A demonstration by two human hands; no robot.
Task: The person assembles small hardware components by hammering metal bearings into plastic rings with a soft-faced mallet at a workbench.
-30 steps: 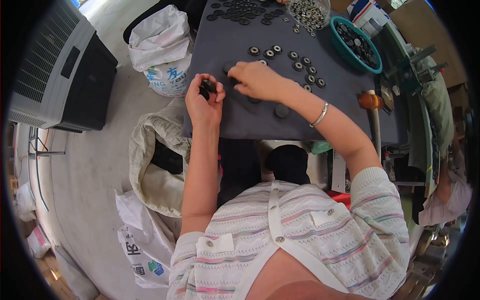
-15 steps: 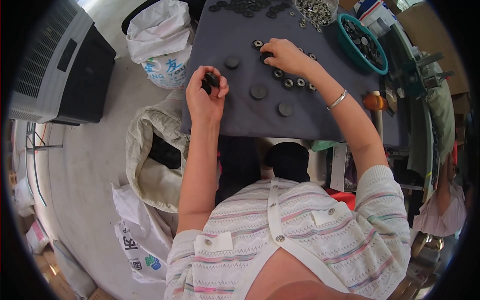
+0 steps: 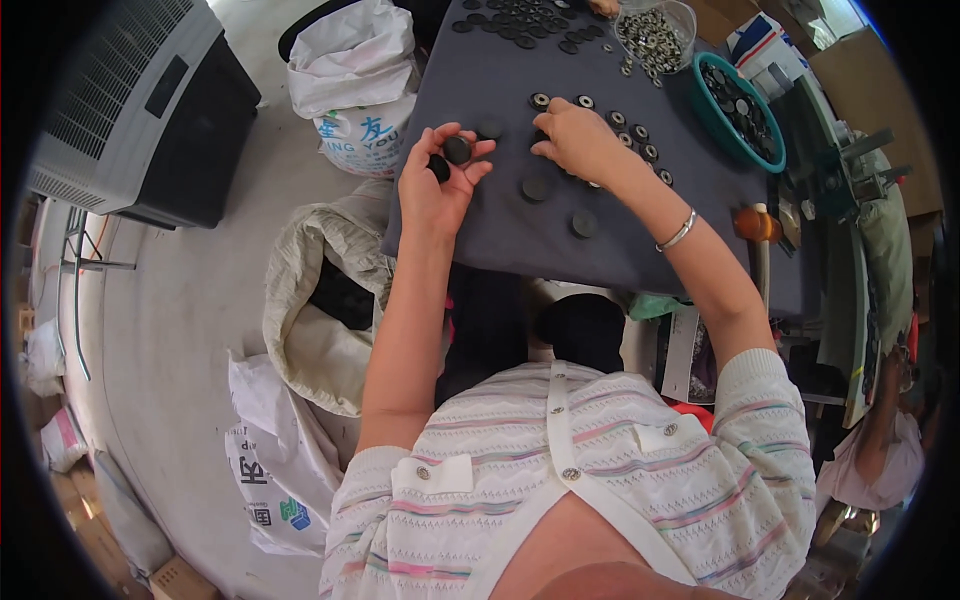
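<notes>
My left hand [image 3: 438, 195], palm up over the table's left side, holds two black round discs, one of them [image 3: 457, 150] between spread fingers and thumb. My right hand [image 3: 592, 148] is closed, palm down, its fingertips on a black disc [image 3: 541, 134] mostly hidden by them. Around it stand several black wheels [image 3: 617, 120] with metal rings at their centres; some are partly covered by the hand. Plain black discs [image 3: 534, 188] lie apart between my hands, another [image 3: 584, 224] closer to the front edge.
Many flat black discs [image 3: 527, 20] are spread at the table's [image 3: 480, 235] far side. A clear tub [image 3: 690, 30] holds small metal rings, some spilled beside it. A teal basket [image 3: 735, 150] contains dark discs. Another person's fingers [image 3: 603, 7] show at the top. Sacks [image 3: 335, 235] stand left.
The whole view has shifted, with the table lower and to the right. My left fingers have spread somewhat, and the discs there sit differently. My right hand stays among the wheels.
</notes>
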